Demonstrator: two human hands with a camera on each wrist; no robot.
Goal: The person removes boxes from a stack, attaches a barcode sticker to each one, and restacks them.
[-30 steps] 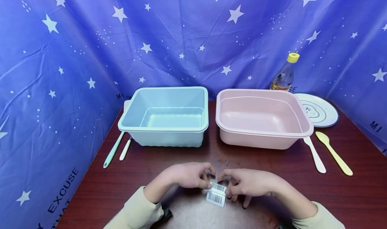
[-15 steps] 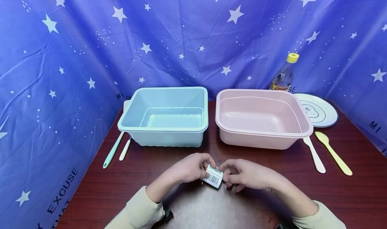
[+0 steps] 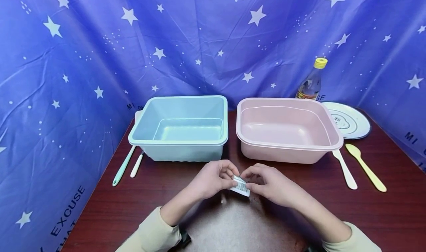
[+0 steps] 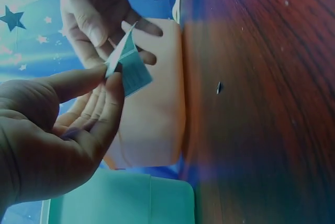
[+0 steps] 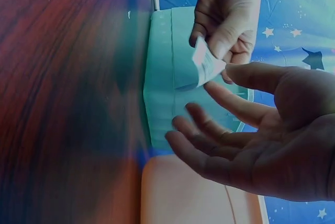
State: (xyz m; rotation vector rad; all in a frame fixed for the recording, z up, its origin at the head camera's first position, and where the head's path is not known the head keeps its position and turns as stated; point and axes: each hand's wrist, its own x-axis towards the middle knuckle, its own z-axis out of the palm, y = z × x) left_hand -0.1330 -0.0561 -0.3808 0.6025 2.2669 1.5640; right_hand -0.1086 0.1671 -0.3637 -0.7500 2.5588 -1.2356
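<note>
A small white barcode label (image 3: 242,187), creased across its middle, is held up over the near side of the table. My left hand (image 3: 213,180) pinches one side of it between thumb and forefinger; the left wrist view shows this label (image 4: 135,75) bent along the crease. From the other side my right hand (image 3: 274,185) pinches a corner with thumb and index fingertips. In the right wrist view the remaining fingers of the right hand (image 5: 277,124) spread loosely below the label (image 5: 203,67).
Behind the hands stand a light blue basin (image 3: 181,152) and a pink basin (image 3: 283,155). Green-handled (image 3: 123,167) and white-handled (image 3: 137,166) utensils lie left; a white handle (image 3: 346,170), yellow spoon (image 3: 366,167), plate (image 3: 361,124) and yellow-capped bottle (image 3: 309,83) are right. A tiny scrap (image 4: 219,87) lies on the table.
Both hands have moved up and away from the body, raising the barcode label toward the basins. The label has turned and bent, and the right fingertips have closed on its corner.
</note>
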